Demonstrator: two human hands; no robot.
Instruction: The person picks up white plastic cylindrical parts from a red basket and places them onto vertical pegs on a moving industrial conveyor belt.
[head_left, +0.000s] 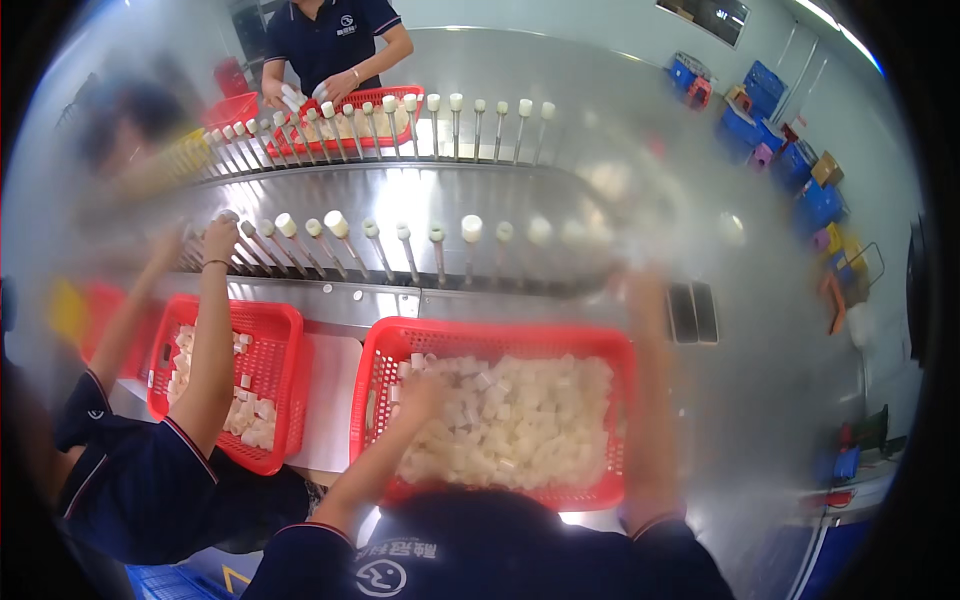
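Note:
My left hand [422,395] reaches into a red perforated basket [492,333] in front of me, at the left of a heap of small whitish cylindrical caps [530,420]. Its fingers are blurred among the caps, so their grip does not show. My right arm stretches forward past the basket's right side. The right hand [642,282] is by the right end of the near row of upright metal rods, smeared by haze, and its fingers cannot be made out. Several rods carry a white cap, such as the one [471,229] near the middle; others show greenish-grey tips [437,233].
A co-worker on the left holds a hand [221,238] at the rods, beside another red basket [270,318] of caps. Across the steel line a person works over a red basket [412,92] behind the far rod row. Two dark rectangular objects [694,312] lie at right.

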